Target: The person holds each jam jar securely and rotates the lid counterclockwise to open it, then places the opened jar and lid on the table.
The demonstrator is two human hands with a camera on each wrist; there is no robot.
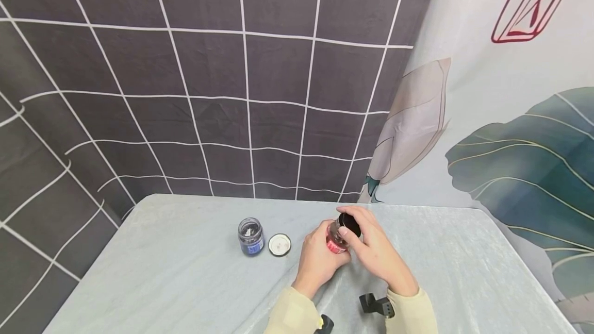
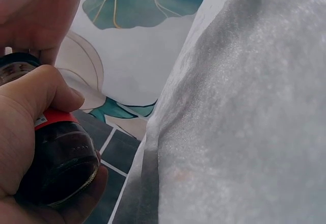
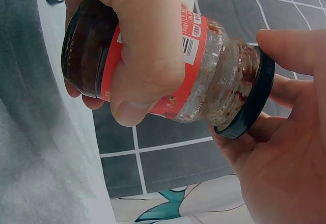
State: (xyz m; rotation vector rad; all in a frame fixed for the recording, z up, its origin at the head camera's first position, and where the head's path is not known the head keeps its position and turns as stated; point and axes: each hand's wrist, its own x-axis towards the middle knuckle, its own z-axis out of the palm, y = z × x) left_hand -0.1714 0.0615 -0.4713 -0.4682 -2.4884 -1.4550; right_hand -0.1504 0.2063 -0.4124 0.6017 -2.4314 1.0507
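My left hand (image 1: 319, 255) grips a glass jar (image 3: 196, 94) with a red label (image 1: 336, 246) round its body. Dark contents fill the lower part, and reddish bits cling to the glass near the neck. Fingers and thumb of my right hand (image 1: 379, 256) hold the black lid (image 3: 254, 96) by its rim. That lid sits at the mouth of the jar; whether it is screwed tight I cannot tell. The jar is tilted and held above the table. In the left wrist view, the left thumb (image 2: 51, 89) lies across the jar's upper side.
Left of my hands, an open glass jar (image 1: 251, 244) with a blue label stands on the grey cloth-covered table (image 1: 185, 272). Beside it a loose lid (image 1: 280, 245) lies with its whitish inside up. Behind the table hangs a dark curtain (image 1: 278, 71) with white grid lines.
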